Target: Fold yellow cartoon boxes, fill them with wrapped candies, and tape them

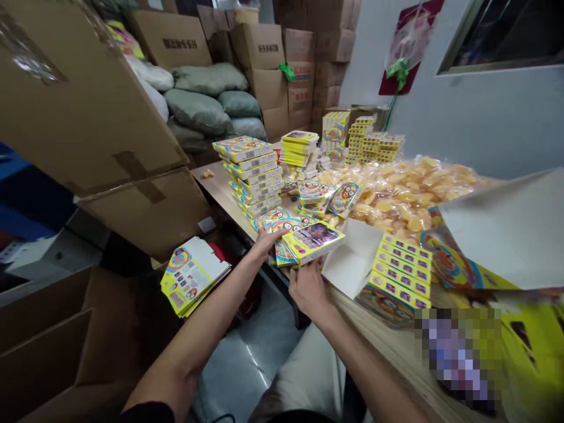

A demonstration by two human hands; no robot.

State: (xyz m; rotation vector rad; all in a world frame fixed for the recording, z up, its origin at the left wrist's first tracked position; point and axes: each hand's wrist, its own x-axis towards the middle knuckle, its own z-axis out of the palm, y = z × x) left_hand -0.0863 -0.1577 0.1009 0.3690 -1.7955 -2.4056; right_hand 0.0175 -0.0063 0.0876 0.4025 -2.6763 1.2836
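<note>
A flat yellow box (314, 239) with a picture on its top face lies tilted over other flat boxes at the table's near edge. My left hand (265, 241) is at its left side, thumb stretched to its edge, the other fingers partly hidden. My right hand (309, 286) is closed at the box's front edge, its fingertips hidden beneath. Just behind stands a tall stack of flat yellow boxes (255, 176). To the right, an open display carton (388, 299) holds a column of small yellow boxes (400, 264).
Clear-wrapped yellow-orange pieces (405, 188) are heaped across the table. More boxes (299, 147) stand behind. Flattened yellow cartons (191, 276) lie low at left, near big cardboard boxes (145, 205). A large open carton flap (506, 229) rises at right. Sacks (198, 111) line the back.
</note>
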